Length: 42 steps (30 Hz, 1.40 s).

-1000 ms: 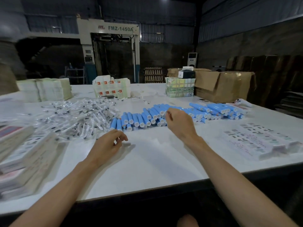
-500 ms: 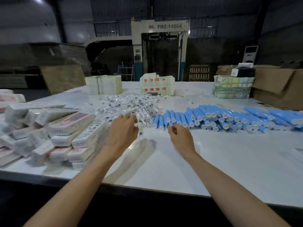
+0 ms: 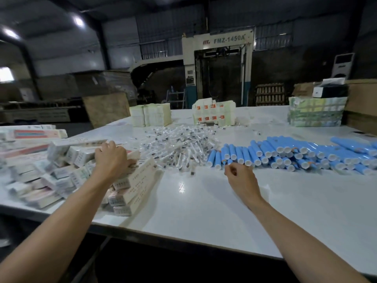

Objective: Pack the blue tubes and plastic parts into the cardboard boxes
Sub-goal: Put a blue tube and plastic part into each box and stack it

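Cardboard boxes (image 3: 130, 180): left hand (image 3: 111, 158) moved onto pile, gripping one | right hand (image 3: 240, 178) loosely curled, empty, by blue tubes (image 3: 285, 154)

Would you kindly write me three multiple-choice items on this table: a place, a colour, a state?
1. Where is the heap of plastic parts? A) between the cartons and the blue tubes B) in a brown box C) on the floor
2. What colour are the tube caps? A) red B) white C) black
3. What is the left hand doing? A) lifting a tube B) gripping the cartons C) hanging at the person's side
Answers: A, the heap sits between them; B, the visible caps are white; B, it curls over the pile.
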### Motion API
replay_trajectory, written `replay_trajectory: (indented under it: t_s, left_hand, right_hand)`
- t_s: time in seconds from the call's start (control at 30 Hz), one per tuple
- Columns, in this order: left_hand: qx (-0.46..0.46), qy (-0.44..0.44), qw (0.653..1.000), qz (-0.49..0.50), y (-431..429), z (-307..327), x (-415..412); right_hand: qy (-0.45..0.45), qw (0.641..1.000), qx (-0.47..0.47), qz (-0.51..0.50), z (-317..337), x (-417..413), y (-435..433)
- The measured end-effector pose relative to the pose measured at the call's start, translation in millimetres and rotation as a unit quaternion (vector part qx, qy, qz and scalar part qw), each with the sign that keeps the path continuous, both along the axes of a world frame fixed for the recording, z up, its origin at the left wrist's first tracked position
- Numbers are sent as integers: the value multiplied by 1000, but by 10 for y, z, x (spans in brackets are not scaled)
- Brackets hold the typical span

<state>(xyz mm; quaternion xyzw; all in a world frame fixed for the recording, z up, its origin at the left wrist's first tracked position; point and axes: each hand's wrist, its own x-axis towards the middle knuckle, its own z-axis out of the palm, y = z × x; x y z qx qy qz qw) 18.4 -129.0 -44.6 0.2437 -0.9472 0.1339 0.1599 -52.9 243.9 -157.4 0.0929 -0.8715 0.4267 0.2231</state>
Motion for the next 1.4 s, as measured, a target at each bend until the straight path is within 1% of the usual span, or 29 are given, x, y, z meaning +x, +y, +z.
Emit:
replay_trajectory:
  t_s: [0.1, 0.2, 0.23, 0.27, 0.3, 0.33, 0.4, 0.43, 0.5, 0.57, 0.63, 0.73, 0.9, 0.97, 1.07, 1.13, 1.23, 1.3, 1.37, 1.4]
  left_hand:
    - [6, 14, 999, -32, 25, 20, 17]
    - [34, 56, 993, -99, 136, 193, 24]
    - [58, 65, 987, -135, 218, 286, 38]
    - [101, 69, 976, -181, 319, 378, 57]
    - [150, 68, 958, -236, 442, 459, 75]
    - [197, 67, 932, -297, 572, 515, 96]
    - [295, 61, 871, -388, 833, 526, 135]
    - [345, 52, 840, -416, 945, 474, 133]
    - [433, 27, 786, -440, 1133, 301, 82]
    - [534, 24, 726, -434, 1289, 106, -29]
    - [628, 49, 668, -397, 1420, -87, -174]
    - [731, 84, 592, -329, 1574, -314, -451]
    - [834, 120, 464, -274, 1756, -610, -758]
    - [859, 139, 425, -250, 1767, -733, -817]
    - [896, 157, 351, -221, 1719, -838, -884]
    - [906, 165, 328, -212, 1668, -861, -905]
    - [911, 179, 311, -203, 1607, -858, -903]
    - [913, 187, 297, -207, 1586, -841, -901]
    - [917, 186, 279, -214, 1584, -817, -888]
    - [919, 185, 270, -220, 1585, -808, -876]
  right_hand:
    - [-6, 1000, 1, 8, 14, 16, 6]
    - [-5, 1000, -4, 14, 17, 27, 5]
    - [-5, 1000, -5, 14, 21, 29, 1]
    - [-5, 1000, -6, 15, 26, 27, -5]
    - [-7, 1000, -6, 17, 30, 24, -8]
    - [-10, 1000, -6, 20, 34, 20, -13]
    - [-13, 999, -2, 29, 36, 22, -20]
    - [-15, 999, 0, 32, 37, 23, -21]
    - [-16, 999, 0, 35, 28, 17, -21]
    - [-12, 999, -2, 31, 20, 10, -20]
    - [-11, 999, -5, 35, 13, -4, -17]
    - [-18, 999, -3, 41, 4, -8, -24]
    - [-18, 999, 47, 7, 2, -30, -38]
    - [-17, 994, 105, -5, 37, -92, -28]
    - [7, 982, 186, -27, 126, -290, -13]
    - [19, 968, 249, -29, 190, -475, -60]
    - [44, 925, 377, -6, 232, -724, -261]
    - [63, 909, 412, -1, 205, -813, -447]
    - [66, 903, 424, -29, 170, -849, -598]
    - [54, 901, 428, -51, 152, -846, -646]
